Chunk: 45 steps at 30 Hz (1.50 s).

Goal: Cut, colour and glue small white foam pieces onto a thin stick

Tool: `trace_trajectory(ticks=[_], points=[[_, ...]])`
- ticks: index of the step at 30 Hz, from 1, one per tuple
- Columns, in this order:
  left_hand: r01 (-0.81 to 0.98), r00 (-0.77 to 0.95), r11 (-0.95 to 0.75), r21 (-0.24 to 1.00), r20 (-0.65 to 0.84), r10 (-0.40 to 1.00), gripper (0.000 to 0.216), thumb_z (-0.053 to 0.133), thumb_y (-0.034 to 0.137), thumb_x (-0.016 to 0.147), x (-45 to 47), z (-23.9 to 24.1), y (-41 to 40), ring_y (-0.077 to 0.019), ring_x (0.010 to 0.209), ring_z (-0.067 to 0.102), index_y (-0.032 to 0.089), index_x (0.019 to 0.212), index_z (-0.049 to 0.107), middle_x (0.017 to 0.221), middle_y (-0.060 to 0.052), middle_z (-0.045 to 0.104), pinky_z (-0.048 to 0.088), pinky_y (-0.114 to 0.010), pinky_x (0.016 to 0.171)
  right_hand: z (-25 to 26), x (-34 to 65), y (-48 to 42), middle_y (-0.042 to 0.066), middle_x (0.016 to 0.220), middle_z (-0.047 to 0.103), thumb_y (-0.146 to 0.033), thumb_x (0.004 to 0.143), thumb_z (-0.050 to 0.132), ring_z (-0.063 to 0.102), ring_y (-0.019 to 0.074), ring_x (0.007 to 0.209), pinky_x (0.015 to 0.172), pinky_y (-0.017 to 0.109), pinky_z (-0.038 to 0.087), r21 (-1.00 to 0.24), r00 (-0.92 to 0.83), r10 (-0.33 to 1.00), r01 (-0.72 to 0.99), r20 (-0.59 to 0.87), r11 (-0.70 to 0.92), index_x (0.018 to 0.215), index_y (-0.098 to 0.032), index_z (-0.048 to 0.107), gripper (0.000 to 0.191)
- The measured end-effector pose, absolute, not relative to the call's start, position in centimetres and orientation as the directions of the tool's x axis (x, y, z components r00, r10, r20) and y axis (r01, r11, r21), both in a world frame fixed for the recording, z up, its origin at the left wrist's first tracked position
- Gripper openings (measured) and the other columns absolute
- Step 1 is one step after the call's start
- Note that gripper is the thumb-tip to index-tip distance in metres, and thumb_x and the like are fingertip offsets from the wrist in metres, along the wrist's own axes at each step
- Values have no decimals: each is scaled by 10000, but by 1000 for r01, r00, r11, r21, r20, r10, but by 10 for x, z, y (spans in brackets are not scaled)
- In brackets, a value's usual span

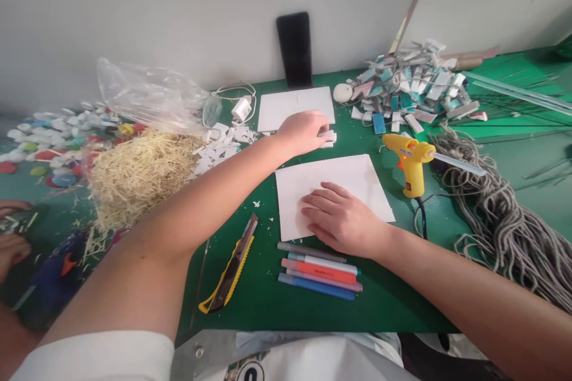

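My left hand (304, 131) reaches across the green mat and its fingers close on small white foam pieces (328, 138) lying between two white sheets. My right hand (342, 217) lies flat, fingers spread, pressing on the near white sheet (348, 175). A second white sheet (295, 107) lies further back, below a black phone (294, 49) that leans on the wall. Several coloured marker pens (319, 274) lie just in front of my right hand.
A yellow glue gun (411, 161) stands right of the near sheet, beside grey yarn (500, 214). A yellow utility knife (232, 265) lies at front left. A straw heap (138, 172), a plastic bag (152, 95), white scraps (218, 146) and a pile of small blocks (411, 89) lie around. Another person's hands (11, 238) are at the far left.
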<state>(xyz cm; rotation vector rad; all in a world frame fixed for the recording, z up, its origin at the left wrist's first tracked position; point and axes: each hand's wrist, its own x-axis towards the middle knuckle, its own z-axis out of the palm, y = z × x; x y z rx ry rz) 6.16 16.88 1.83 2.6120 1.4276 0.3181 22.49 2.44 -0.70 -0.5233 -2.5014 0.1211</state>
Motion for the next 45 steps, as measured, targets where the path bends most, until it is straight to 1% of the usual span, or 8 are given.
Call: trace_trajectory(ticks=[7, 11, 15, 20, 24, 33, 38, 45], points=[[823, 533, -549, 148, 135, 835, 319, 623, 345, 908, 54, 22, 155, -259, 998, 688, 223, 1184, 726, 1154, -68, 720, 530, -347, 788, -9, 225, 25, 140, 1100, 785, -159, 982, 488, 711, 261, 996, 1005, 482, 554, -203, -761, 398, 343, 512, 917, 1013, -125, 707, 224], [892, 428, -449, 52, 225, 876, 582, 475, 271, 963, 23, 24, 194, -265, 1025, 660, 234, 1544, 455, 1250, -113, 670, 504, -382, 837, -10, 226, 24, 145, 1120, 781, -165, 983, 493, 708, 262, 1021, 1015, 487, 546, -212, -769, 411, 352, 489, 911, 1036, -130, 703, 219], [955, 297, -295, -36, 186, 937, 713, 534, 391, 963, -11, 28, 242, -241, 1004, 581, 299, 1618, 270, 1281, -67, 631, 470, -407, 861, -10, 225, 24, 147, 1124, 781, -165, 985, 482, 705, 258, 1023, 1012, 491, 546, -222, -773, 418, 354, 478, 909, 1034, -138, 703, 228], [978, -141, 111, 176, 166, 976, 582, 520, 688, 942, -7, 34, 276, -263, 988, 608, 175, 1174, 666, 1067, -86, 710, 468, -397, 848, -10, 224, 25, 149, 1122, 782, -169, 988, 490, 701, 253, 1031, 1020, 483, 545, -237, -764, 429, 358, 482, 903, 1045, -135, 704, 224], [950, -223, 190, 248, 116, 968, 730, 471, 858, 860, 5, 28, 301, -332, 967, 662, 164, 920, 691, 927, -134, 719, 459, -400, 784, -9, 225, 25, 152, 1137, 773, -176, 982, 504, 693, 258, 1056, 1046, 490, 533, -268, -764, 452, 366, 460, 891, 1069, -125, 698, 218], [944, -72, 32, 329, 110, 991, 870, 248, 917, 876, -3, 4, 323, -135, 836, 509, 177, 1097, 648, 910, -15, 722, 398, -336, 797, -9, 225, 27, 139, 1150, 769, -176, 992, 486, 677, 251, 1069, 1064, 488, 529, -308, -770, 480, 376, 421, 874, 1065, -134, 710, 240], [966, -45, 31, 255, 53, 998, 806, 405, 894, 857, -5, 2, 318, -147, 879, 510, 168, 1129, 625, 1053, -30, 688, 380, -350, 813, -10, 227, 27, 142, 1147, 768, -173, 985, 515, 670, 256, 1067, 1059, 484, 528, -304, -766, 471, 367, 438, 879, 1044, -107, 720, 223], [955, -19, 9, 298, 28, 999, 584, 656, 753, 830, 1, 4, 319, -135, 776, 457, 184, 963, 631, 697, 36, 557, 384, -324, 744, -11, 225, 27, 113, 1146, 775, -175, 986, 512, 678, 258, 1054, 1046, 464, 536, -304, -762, 480, 378, 435, 875, 1049, -107, 724, 231]])
